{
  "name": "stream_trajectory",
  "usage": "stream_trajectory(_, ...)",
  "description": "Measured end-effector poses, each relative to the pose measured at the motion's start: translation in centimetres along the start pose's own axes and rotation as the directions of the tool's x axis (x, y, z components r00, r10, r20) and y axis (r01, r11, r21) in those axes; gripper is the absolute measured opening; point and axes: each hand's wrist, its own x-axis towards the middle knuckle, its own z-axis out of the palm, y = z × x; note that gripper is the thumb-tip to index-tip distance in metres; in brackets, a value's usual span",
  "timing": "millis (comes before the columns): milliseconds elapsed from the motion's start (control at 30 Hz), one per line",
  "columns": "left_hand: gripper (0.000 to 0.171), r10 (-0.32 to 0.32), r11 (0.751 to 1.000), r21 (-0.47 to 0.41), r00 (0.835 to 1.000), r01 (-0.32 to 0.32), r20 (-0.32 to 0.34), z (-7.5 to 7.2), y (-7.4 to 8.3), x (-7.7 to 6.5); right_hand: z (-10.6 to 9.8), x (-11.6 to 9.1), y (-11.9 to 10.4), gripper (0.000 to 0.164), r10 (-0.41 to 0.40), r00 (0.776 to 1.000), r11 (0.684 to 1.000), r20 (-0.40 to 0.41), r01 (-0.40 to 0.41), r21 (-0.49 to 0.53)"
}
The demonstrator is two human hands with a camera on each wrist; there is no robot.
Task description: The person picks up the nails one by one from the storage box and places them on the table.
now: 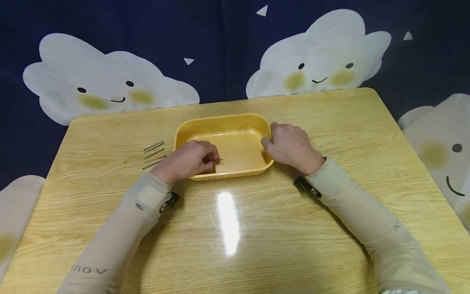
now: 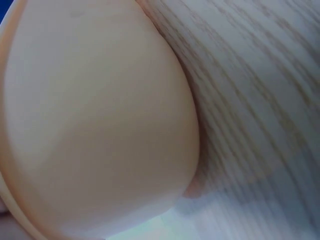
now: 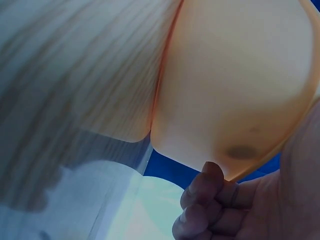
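Observation:
A yellow plastic tub [image 1: 235, 173] sits on the table in the head view. My left hand [image 1: 192, 158] is over its left part, fingers curled, pinching a nail [image 1: 219, 160] whose thin end sticks out to the right. The rest of that nail is hidden by the fingers. My right hand [image 1: 290, 145] grips the rim at the tub's right end, its thumb over the inner side. In the right wrist view the curled fingers [image 3: 214, 182] show beside the tub wall [image 3: 225, 90]. The left wrist view shows mostly the tub's outer wall [image 2: 110, 100].
Several metal nails [image 1: 153, 154] lie in a loose row on the wooden table [image 1: 264, 228], left of the tub and close to the left wrist. A dark blue cloth with printed clouds [image 1: 315, 57] hangs behind the table.

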Motion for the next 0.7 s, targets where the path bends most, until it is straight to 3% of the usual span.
stream_trajectory(267,0.011,-0.014,1.0,0.006,1.0,0.014,0.001,-0.14,0.05,-0.01,-0.14,-0.03,0.0,0.031,-0.002,1.0,1.0,-0.005,0.002,0.005)
stream_trajectory(700,0.01,0.025,0.999,0.04,0.999,-0.023,-0.043,-0.28,0.27,-0.19,-0.29,-0.12,-0.11,0.032,0.002,1.0,1.0,0.027,-0.002,0.018)
